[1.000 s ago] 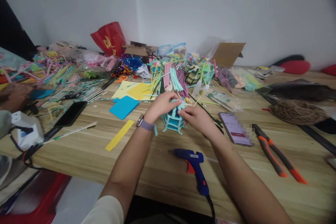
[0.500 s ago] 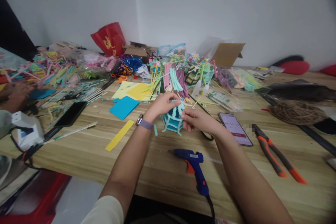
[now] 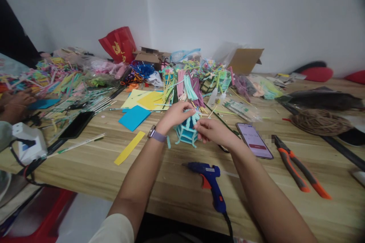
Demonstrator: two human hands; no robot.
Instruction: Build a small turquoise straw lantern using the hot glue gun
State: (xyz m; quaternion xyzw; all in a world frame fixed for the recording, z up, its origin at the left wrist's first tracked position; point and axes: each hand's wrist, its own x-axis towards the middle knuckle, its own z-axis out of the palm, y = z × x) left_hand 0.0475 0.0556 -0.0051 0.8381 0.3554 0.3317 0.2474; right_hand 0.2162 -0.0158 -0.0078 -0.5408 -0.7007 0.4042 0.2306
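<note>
A small teal lantern-like craft (image 3: 186,133), made of blue panels edged with fuzzy pipe cleaner, stands upright on the table between my hands. My left hand (image 3: 180,114) curls over its upper left side, the fingers closed on its top edging. On the right side my right hand (image 3: 209,131) pinches a part of the same craft with thumb and forefinger. My fingers partly cover its top. A short teal pipe cleaner piece (image 3: 169,142) lies beside my left wrist. Closer to me rests a blue glue gun (image 3: 209,176), its nozzle pointing left.
Pliers (image 3: 300,167) and a lit phone (image 3: 254,140) lie to the right. Blue paper (image 3: 134,117) and a yellow strip (image 3: 129,148) are at left. Bundled pipe cleaners (image 3: 189,83) fill the back. Another person's hand (image 3: 17,100) is at far left; a dark phone (image 3: 76,125) lies nearer.
My right hand has shifted slightly left, closer in against the craft. My left hand stays at its top. The whole view has moved very slightly.
</note>
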